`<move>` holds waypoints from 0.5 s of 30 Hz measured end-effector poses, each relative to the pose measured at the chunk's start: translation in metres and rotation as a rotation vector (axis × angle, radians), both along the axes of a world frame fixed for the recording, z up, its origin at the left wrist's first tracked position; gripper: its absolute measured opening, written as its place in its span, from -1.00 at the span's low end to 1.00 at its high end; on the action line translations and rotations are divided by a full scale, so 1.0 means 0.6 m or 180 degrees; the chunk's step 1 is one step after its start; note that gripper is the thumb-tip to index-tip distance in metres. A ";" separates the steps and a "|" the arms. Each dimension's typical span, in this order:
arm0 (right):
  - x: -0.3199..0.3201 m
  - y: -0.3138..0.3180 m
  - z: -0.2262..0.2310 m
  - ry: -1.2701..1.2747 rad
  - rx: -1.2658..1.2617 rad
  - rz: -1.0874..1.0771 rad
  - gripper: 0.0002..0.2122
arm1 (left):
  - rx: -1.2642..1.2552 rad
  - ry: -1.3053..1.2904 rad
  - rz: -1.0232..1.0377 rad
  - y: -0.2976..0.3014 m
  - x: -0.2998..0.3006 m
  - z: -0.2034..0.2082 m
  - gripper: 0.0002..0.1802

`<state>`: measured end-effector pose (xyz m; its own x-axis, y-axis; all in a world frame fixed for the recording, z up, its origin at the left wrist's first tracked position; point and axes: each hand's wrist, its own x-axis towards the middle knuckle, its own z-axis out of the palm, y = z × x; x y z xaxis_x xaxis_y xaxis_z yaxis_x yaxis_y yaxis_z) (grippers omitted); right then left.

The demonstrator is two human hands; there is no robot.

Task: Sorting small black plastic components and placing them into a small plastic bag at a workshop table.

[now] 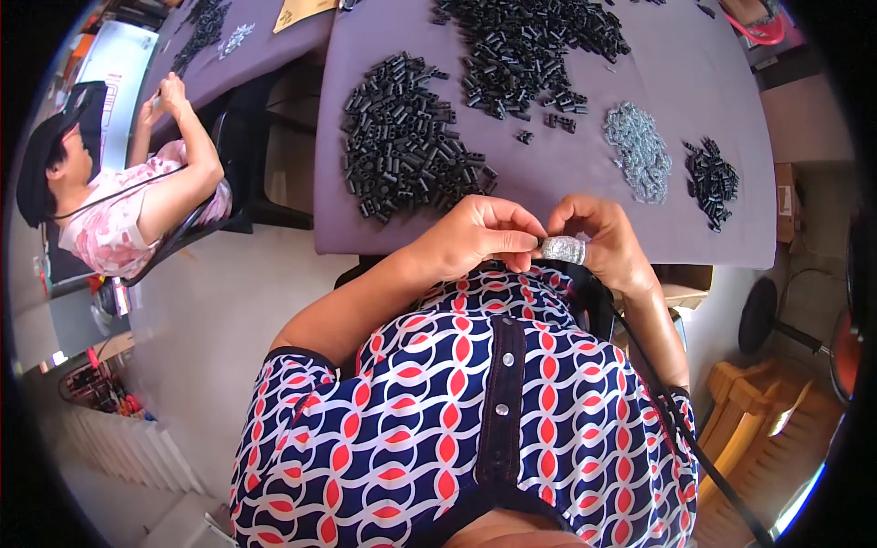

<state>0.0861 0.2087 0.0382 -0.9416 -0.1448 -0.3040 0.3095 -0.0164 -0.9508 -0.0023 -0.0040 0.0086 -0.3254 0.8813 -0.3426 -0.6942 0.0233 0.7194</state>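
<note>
Both my hands meet just past the table's near edge, in front of my chest. My left hand (489,239) is closed, thumb and fingertips pinched at a tiny dark piece (539,245), mostly hidden by the fingers. Opposite it, my right hand (605,239) is closed too, its fingertips bent in to the same spot. A silvery, crinkled wrapping (564,249) covers its thumb. Closest to my left hand lies a heap of short black tubular parts (402,137). Beyond my right hand sit a pile of small shiny silvery pieces (638,152) and a smaller pile of black parts (713,183).
A big heap of black parts (530,55) spreads over the far side of the purple-grey covered table (585,183). At left a co-worker (137,192) sits by another table (260,55). A yellow wooden-looking stool (740,411) stands on the floor at lower right.
</note>
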 end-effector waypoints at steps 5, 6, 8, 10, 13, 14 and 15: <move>-0.038 0.000 0.000 0.0344 0.0244 -0.0068 -0.83 | -0.0002 0.0134 0.0106 -0.012 0.000 0.003 -0.84; -0.053 -0.001 0.007 0.0680 0.1049 -0.0156 -0.82 | 0.0004 0.0071 0.0232 -0.013 -0.001 0.000 -0.84; -0.090 -0.006 0.007 0.1467 0.2382 -0.0316 -0.74 | 0.0032 0.0214 0.0411 -0.016 -0.005 -0.007 -0.85; -0.118 -0.012 -0.001 0.1641 0.2933 -0.0209 -0.74 | -0.0160 0.0316 0.0599 -0.018 -0.013 -0.009 -0.86; -0.139 -0.013 -0.029 0.1949 0.3605 0.0022 -0.76 | -0.0177 0.0624 0.0744 -0.023 -0.024 -0.009 -0.86; -0.145 -0.013 -0.037 0.2075 0.3725 0.0058 -0.79 | -0.0174 0.0676 0.0815 -0.026 -0.028 -0.012 -0.85; -0.148 -0.015 -0.042 0.2197 0.3841 0.0096 -0.81 | -0.0177 0.0663 0.0871 -0.028 -0.031 -0.012 -0.85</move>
